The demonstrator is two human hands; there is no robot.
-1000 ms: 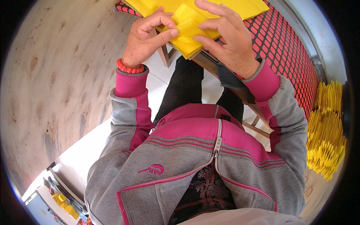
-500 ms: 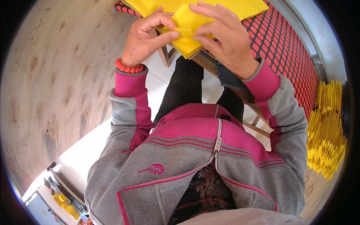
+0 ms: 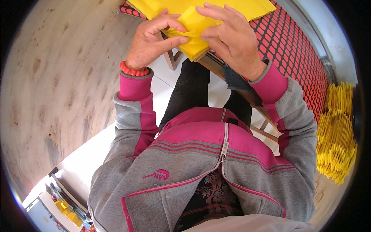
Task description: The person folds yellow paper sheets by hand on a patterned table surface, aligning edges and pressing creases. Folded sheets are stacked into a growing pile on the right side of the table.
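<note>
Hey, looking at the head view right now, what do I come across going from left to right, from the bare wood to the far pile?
Wood-grained surface, your left hand, folded yellow piece, your right hand, pile of yellow pieces.

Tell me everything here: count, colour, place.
Small sheets: several, yellow, top centre
Large sheet: at least one, yellow, top
Patterned cover: one, red and black, upper right
Sheet pile: many, yellow, far right
Wood-grained surface: one, pale, left
Wooden supports: several, brown, upper centre
Dark cloth: one, blue-grey, upper centre
Floor: one, white, centre
Unclear objects: several, yellow, lower left
Bracelet: one, red, left wrist
Trousers: one pair, black, centre
Shirt: one, dark, bottom centre
Jacket: one, grey and magenta, lower centre
Left hand: one, pinching small sheets
Right hand: one, touching small sheets
</note>
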